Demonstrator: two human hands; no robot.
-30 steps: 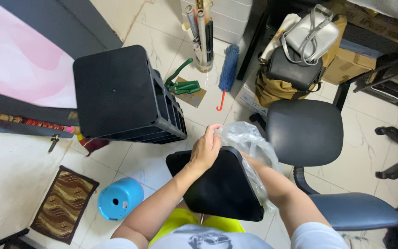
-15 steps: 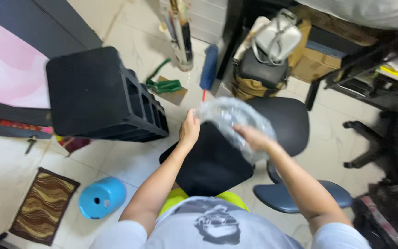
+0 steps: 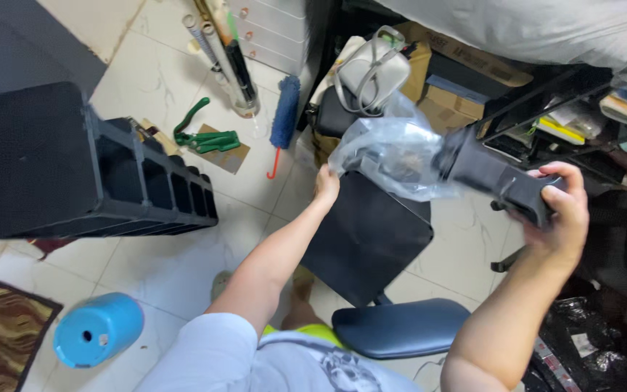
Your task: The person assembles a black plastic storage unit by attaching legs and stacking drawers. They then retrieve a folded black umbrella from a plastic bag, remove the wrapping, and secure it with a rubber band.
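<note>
- Nearest the camera is the person's own grey printed shirt (image 3: 313,366), with both bare forearms reaching out from it.
- Just past the shirt, low in the view, sits the dark blue padded seat (image 3: 400,327) of an office chair.
- The flat black panel (image 3: 364,236) stands over that seat, tilted, its upper left corner at the left hand.
- The left hand (image 3: 326,185) is closed around the top corner of the black panel, and it also touches the edge of the clear plastic wrap (image 3: 393,156).
- The right hand (image 3: 564,207) is raised to the right, fingers curled tight around one end of a long black ribbed part (image 3: 491,174).
- That part slants up and to the left; its far end is inside the crumpled plastic wrap, which hangs between the two hands above the panel.
- On the pale tiled floor (image 3: 175,265) to the left lies a blue round stool (image 3: 99,330), near a brown patterned mat (image 3: 1,341).
- Further left and up stands a black slotted rack (image 3: 74,170), lying on its side.
- Beyond it on the floor are green hand tools (image 3: 205,134) on a piece of cardboard, and a blue fluffy duster (image 3: 283,116).
- Farthest back are white drawers (image 3: 270,33), cardboard boxes (image 3: 459,80) and a dark shelf unit (image 3: 582,109) with papers.
</note>
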